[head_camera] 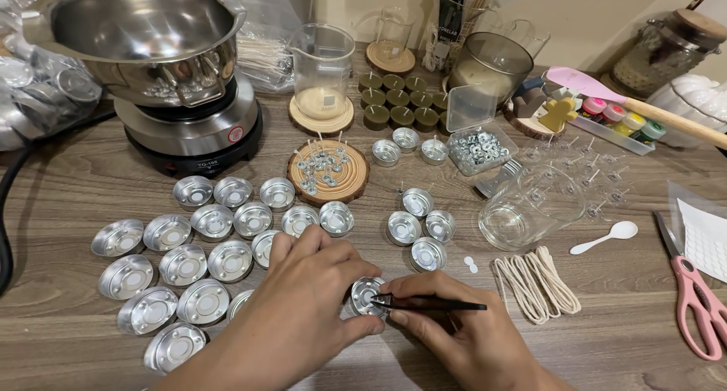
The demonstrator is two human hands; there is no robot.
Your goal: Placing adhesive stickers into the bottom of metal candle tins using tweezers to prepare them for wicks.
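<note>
My left hand [307, 300] grips a small round aluminium tealight cup [366, 295], tilted up off the wooden table. My right hand [462, 334] pinches black tweezers [432, 304] whose tip reaches into that cup. To the left lie several empty aluminium cups [204, 243] in rows. Just above my hands stand a few cups [418, 226] with wicks fitted. A wood slice [328, 170] farther back carries several short wicks with metal bases.
An electric hot plate [193, 129] with a steel bowl [136, 35] sits back left. A glass beaker [323, 65], dark green tealights [397, 99], a tipped glass jar [530, 205], coiled wick string [538, 281], a white spoon [606, 236] and pink scissors [697, 296] lie around.
</note>
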